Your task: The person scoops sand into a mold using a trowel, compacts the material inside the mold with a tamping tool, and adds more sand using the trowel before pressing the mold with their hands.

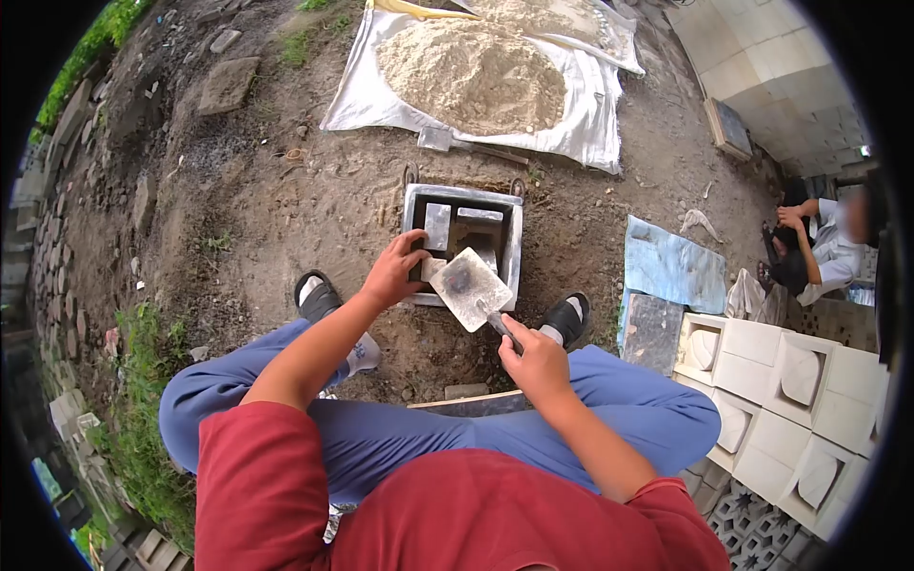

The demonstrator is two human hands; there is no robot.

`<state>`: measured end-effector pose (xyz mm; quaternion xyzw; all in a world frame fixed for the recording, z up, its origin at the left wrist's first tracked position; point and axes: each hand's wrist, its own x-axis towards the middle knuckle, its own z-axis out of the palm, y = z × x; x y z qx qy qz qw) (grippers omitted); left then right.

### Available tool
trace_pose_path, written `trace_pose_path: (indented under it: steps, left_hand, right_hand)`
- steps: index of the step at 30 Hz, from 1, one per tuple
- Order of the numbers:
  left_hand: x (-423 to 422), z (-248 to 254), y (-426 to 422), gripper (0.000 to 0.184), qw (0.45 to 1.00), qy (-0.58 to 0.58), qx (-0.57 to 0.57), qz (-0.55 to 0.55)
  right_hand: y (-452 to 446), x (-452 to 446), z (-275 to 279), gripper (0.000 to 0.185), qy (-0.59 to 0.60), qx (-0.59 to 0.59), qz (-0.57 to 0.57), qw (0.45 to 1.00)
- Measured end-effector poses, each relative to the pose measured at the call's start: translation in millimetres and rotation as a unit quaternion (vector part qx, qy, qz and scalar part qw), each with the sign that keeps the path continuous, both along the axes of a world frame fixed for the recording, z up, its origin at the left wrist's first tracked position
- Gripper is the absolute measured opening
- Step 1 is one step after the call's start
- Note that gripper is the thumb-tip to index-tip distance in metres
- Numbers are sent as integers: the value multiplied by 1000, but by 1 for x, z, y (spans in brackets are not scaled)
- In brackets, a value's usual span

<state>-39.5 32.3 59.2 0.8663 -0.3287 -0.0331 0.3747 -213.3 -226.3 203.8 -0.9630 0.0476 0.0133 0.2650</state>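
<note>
A square metal mould [516, 243] with flat inner blocks stands on the soil between my feet. My left hand [392, 270] is at its left side, fingers bent over the rim and next to a small pale piece; whether it grips that piece is hard to tell. My right hand [535, 362] is wrapped round the dark handle of a trowel [470, 288]. The trowel's square, grey-stained blade lies over the near part of the mould and hides some of its inside.
Pale sand [471, 76] is heaped on white sheeting [595, 124] beyond the mould. At the right are a blue sheet [671, 265], a dark board [651, 328] and stacked pale blocks [752, 362]. Another person [828, 243] sits at the far right.
</note>
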Motion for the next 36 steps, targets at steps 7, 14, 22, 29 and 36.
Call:
trace_pose_path:
  steps: [7, 14, 22, 29, 36]
  left_hand:
    - [0, 0, 1, 53, 1000, 0, 13, -1]
    - [-2, 0, 2, 53, 1000, 12, 10, 0]
    - [1, -5, 2, 50, 1000, 2, 8, 3]
    - [1, -6, 2, 53, 1000, -1, 6, 5]
    - [0, -5, 1, 53, 1000, -3, 1, 11]
  right_hand:
    - [20, 4, 1, 35, 36, 1, -27, 999]
    - [37, -11, 4, 37, 38, -2, -57, 998]
    - [44, -28, -15, 37, -38, 33, -73, 996]
    - [48, -20, -18, 37, -16, 30, -88, 996]
    - [56, -10, -9, 35, 68, 40, -106, 991]
